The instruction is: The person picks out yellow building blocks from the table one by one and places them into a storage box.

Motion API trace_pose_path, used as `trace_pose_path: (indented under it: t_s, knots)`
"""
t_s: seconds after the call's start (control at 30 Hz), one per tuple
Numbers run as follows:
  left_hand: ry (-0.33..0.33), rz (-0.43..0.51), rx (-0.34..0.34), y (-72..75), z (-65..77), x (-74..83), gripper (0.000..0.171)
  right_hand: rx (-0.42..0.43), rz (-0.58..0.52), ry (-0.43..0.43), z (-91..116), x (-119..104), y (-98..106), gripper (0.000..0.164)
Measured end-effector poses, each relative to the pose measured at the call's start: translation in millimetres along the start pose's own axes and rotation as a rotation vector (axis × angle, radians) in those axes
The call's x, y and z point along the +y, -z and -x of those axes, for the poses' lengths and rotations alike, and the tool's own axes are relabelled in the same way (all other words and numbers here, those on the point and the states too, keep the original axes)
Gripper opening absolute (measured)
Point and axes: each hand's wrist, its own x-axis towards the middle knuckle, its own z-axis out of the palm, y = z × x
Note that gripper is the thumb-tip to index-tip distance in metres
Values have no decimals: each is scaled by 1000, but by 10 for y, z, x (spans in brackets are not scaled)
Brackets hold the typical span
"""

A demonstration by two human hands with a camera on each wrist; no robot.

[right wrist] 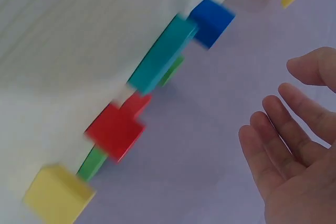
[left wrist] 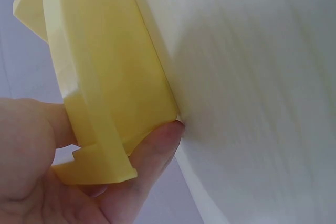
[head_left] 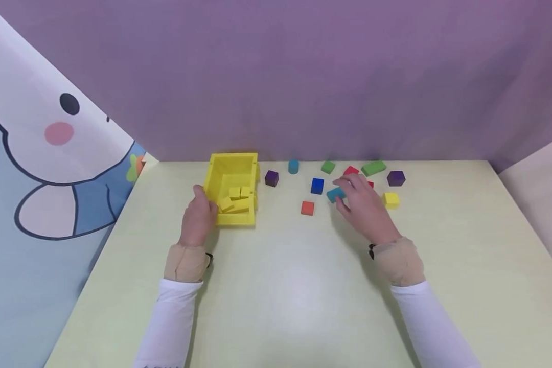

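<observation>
My left hand [head_left: 198,219] grips the left wall of a yellow bin [head_left: 233,220], thumb inside and fingers outside, as the left wrist view also shows. Several yellow blocks [head_left: 234,205] lie in the bin. Above the blocks on the right, my right hand [head_left: 365,210] hovers with its fingers apart and nothing between them. Nearest to it is a teal rectangular block [right wrist: 163,53]. A red block [right wrist: 115,131] is partly hidden by that hand in the head view, with another red block [head_left: 351,170] behind it. A blue cube [head_left: 317,186] sits left of the teal block.
Around these lie an orange-red block [head_left: 307,208], a yellow cube [head_left: 390,200], a purple cube [head_left: 272,178], a purple hexagonal block [head_left: 396,178], a teal cylinder [head_left: 293,166] and two green blocks [head_left: 373,167]. A purple wall [head_left: 303,82] rises behind the table [head_left: 294,296].
</observation>
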Motion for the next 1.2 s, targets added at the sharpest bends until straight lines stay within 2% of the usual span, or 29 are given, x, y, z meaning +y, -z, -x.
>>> trace_pose_path:
  t_s: [0.13,0.27,0.47,0.73,0.83,1.07,1.2]
  knots:
    - [-5,3,9,-11,35,-26,35,31,-3,-33,88,163,60,35]
    - [-8,-1,11,-25,45,-35,34,35,5,-116,164,347,116,36]
    - [-20,-8,26,-30,47,-40,32,-30,21,-246,258,574,193,38]
    - [-18,5,29,-38,22,-41,33,-137,13,-401,340,768,309,42]
    - [-22,2,31,-32,19,-33,33,-163,-4,-417,358,805,331,43]
    - [-16,-18,21,-20,26,-23,33,-188,-65,-382,362,837,328,28]
    - [-17,-13,21,-18,28,-16,34,-223,-79,-402,345,842,301,28]
